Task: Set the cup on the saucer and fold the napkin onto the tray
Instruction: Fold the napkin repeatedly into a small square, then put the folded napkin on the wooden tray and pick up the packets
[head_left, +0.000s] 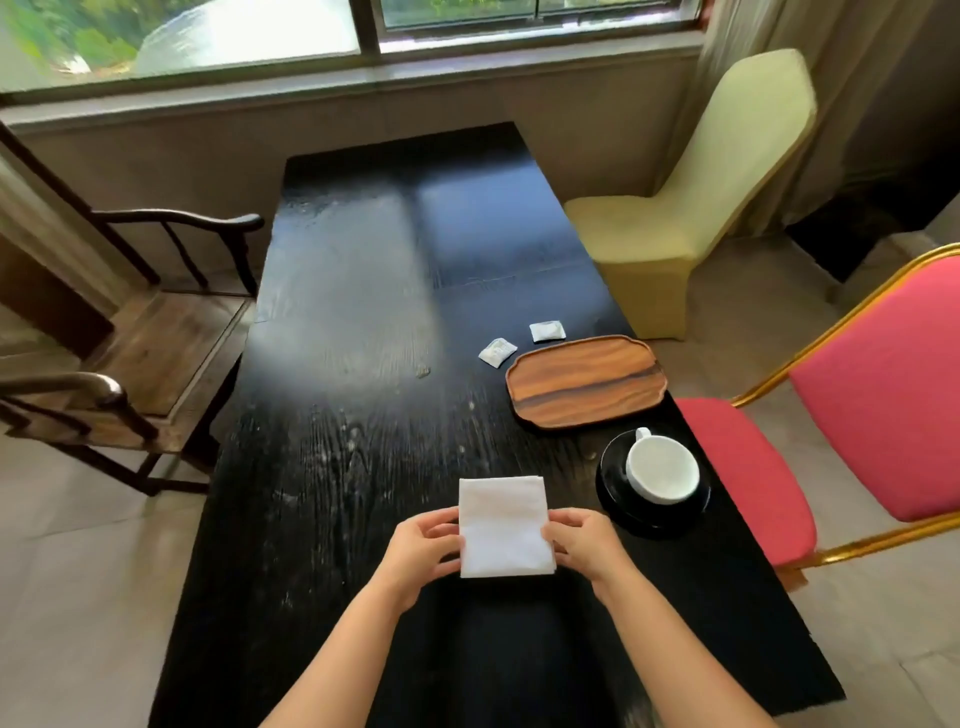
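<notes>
While pinched at both side edges by the left hand and right hand above the counter, white napkin: light, limp, best gripped at corners. Cup already on saucer; tray bare.

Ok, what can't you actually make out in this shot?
Head view only:
- Print on the two packets: too small.
- Napkin's underside and layer count: hidden by its top face.
- Left hand and right hand fingertips: tucked under the napkin.
- Saucer centre: covered by the cup.
</notes>
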